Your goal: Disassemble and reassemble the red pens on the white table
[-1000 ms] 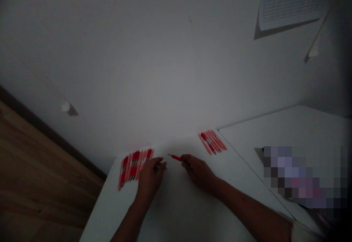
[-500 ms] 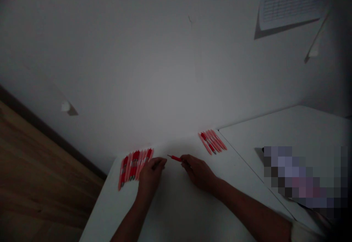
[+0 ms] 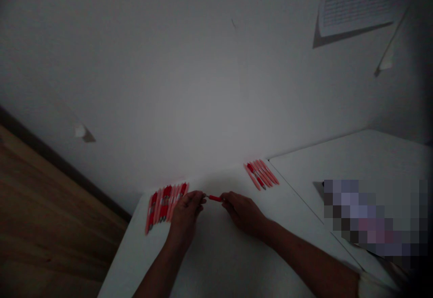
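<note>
the right hand [image 3: 243, 212] pinched a slim red plastic pen [image 3: 215, 198] narrowly near one end, the pen lying crosswise between both hands at lower centre. the left hand [image 3: 185, 212] curled at its thin tip, gripping or not, i cannot tell. a row of glossy red-and-pink pens [image 3: 165, 206] lay just beside it, a smaller fan of pens [image 3: 260, 174] further right, on a smooth white table [image 3: 216, 262].
</note>
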The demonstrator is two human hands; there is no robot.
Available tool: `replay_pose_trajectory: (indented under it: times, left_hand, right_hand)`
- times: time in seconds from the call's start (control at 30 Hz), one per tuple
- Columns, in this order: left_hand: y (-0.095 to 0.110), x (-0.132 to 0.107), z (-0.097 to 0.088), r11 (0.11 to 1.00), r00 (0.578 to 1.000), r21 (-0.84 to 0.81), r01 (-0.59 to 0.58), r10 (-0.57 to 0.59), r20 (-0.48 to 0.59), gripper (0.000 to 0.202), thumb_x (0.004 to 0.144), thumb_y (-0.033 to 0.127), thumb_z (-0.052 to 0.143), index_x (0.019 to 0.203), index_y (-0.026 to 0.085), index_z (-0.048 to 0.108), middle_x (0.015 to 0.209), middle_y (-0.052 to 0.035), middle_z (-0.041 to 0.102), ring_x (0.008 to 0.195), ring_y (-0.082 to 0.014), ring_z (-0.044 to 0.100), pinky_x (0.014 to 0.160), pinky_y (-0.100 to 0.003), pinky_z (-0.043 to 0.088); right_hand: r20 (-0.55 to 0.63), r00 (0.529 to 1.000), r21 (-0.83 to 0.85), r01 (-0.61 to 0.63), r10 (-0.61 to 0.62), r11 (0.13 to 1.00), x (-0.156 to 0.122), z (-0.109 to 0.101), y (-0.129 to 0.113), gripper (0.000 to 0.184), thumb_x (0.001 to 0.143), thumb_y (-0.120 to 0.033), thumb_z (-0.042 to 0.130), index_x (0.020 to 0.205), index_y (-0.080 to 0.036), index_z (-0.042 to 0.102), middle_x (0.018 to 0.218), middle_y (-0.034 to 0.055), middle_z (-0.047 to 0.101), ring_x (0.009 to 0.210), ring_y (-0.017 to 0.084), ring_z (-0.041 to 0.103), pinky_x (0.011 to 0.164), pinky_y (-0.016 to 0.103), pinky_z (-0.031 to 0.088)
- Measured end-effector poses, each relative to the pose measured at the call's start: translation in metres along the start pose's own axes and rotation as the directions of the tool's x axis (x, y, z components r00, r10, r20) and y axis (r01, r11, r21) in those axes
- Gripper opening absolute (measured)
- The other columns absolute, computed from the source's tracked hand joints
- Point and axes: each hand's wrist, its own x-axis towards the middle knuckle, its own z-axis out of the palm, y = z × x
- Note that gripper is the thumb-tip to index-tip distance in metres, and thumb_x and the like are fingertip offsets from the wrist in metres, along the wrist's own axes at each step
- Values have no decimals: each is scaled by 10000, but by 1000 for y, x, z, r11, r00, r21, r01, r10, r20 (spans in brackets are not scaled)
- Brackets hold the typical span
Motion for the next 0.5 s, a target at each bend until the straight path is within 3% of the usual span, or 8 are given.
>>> replay_pose_trajectory:
  times: [0.5]
  left_hand:
    - [-3, -1, -1, 982, 995, 182, -38, 22, 92, 309, 679, 412, 737, 855, 164, 680, 784, -51, 683, 763, -166, 632, 675, -263, 486]
  right_hand:
    - [36, 999, -25, -7, 8, 1000, -1, 1, 1, 217, 963, -208, 377, 1126, -194, 519, 982, 63, 622, 890, 165, 591, 785, 274, 442]
